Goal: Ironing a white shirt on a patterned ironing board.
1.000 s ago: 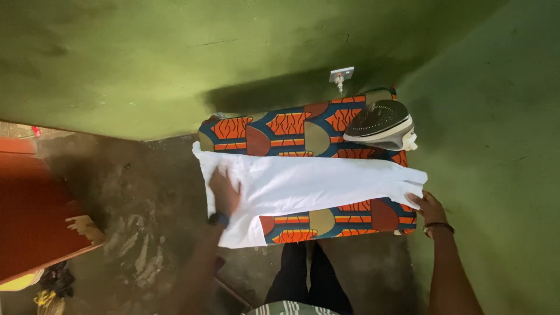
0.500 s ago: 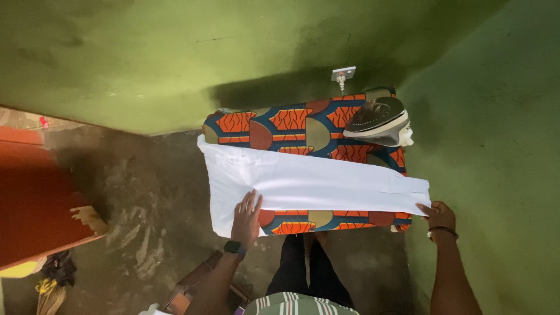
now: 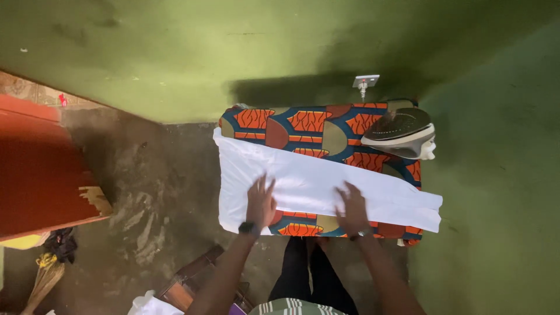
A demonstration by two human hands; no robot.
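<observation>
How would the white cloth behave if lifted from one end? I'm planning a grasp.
The white cloth looks thin and drapes over the board's left edge, so it would probably sag limply. It seems light, and likely slides easily on the patterned cover.

I stand at the near long edge of the ironing board (image 3: pixel 303 125), which runs left to right in front of me with its far edge against the wall (image 3: pixel 233 52). A cloth (image 3: pixel 309 184) lies lengthwise along the board's near half, its left end hanging over the board's left end. My left hand (image 3: pixel 259 201) lies flat on the cloth's left part; my right hand (image 3: pixel 352 207) lies flat on it further right, near the middle. An iron (image 3: pixel 402 133) stands on the board's far right corner, behind the cloth. A wall socket (image 3: pixel 365 81) sits on the wall just behind the iron. A door (image 3: pixel 41 169) lies far left.
</observation>
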